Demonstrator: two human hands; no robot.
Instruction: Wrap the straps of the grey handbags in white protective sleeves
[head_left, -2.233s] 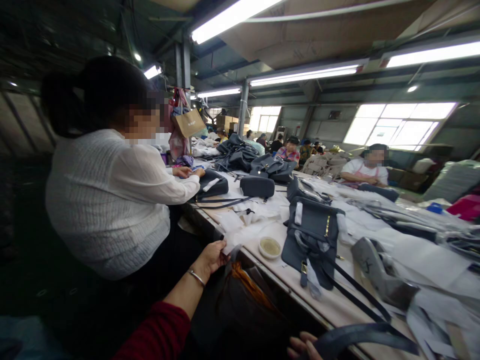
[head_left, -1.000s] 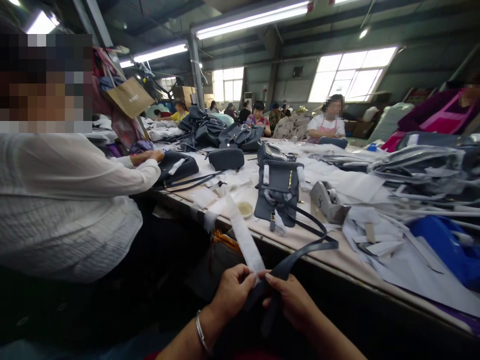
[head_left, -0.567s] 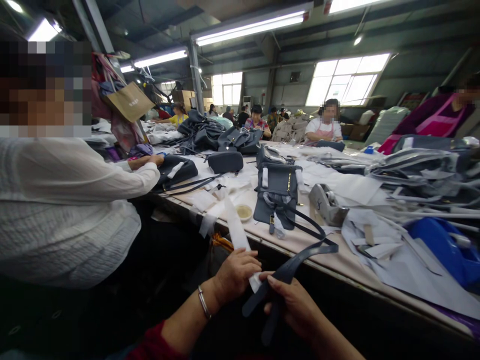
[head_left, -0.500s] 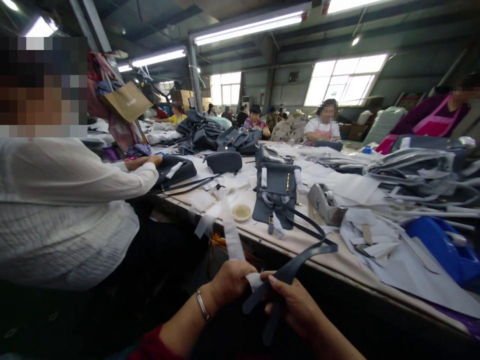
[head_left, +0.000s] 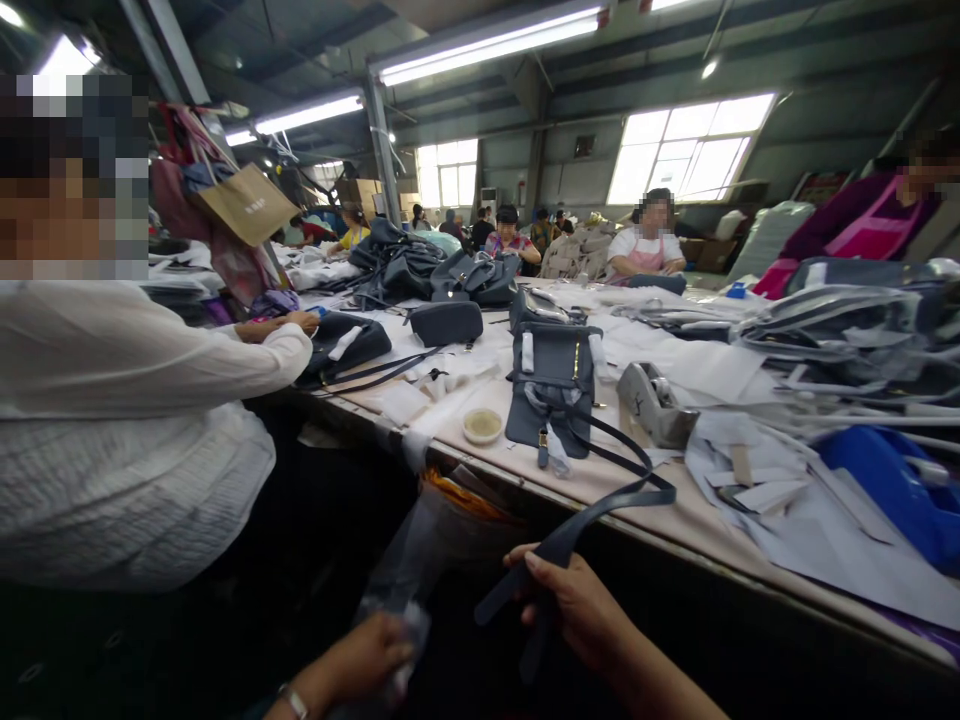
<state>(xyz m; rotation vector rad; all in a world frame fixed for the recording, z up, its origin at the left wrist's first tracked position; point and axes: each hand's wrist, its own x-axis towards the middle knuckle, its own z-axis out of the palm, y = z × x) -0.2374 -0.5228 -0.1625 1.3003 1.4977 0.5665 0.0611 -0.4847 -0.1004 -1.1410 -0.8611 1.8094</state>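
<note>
Low at the front, my left hand is closed around a crumpled white wrapping strip, thin and translucent, which trails up toward the table edge. Motion blurs that hand somewhat. My right hand pinches a dark blue-grey bag strap between thumb and fingers, just off the table edge. Two strap ends hang below the grip. From there the strap loops back onto the table to a dark blue-grey bag, which lies with its flap toward me and has gold hardware and white wrapping on it.
Beside the bag sit a small round dish and a metal tape dispenser. A blue tape dispenser stands among paper scraps at right. More bags are piled behind. A co-worker in a white top works close on the left.
My left hand has moved down and left, away from the strap, drawing the white strip with it. The right hand keeps its hold on the strap in nearly the same place.
</note>
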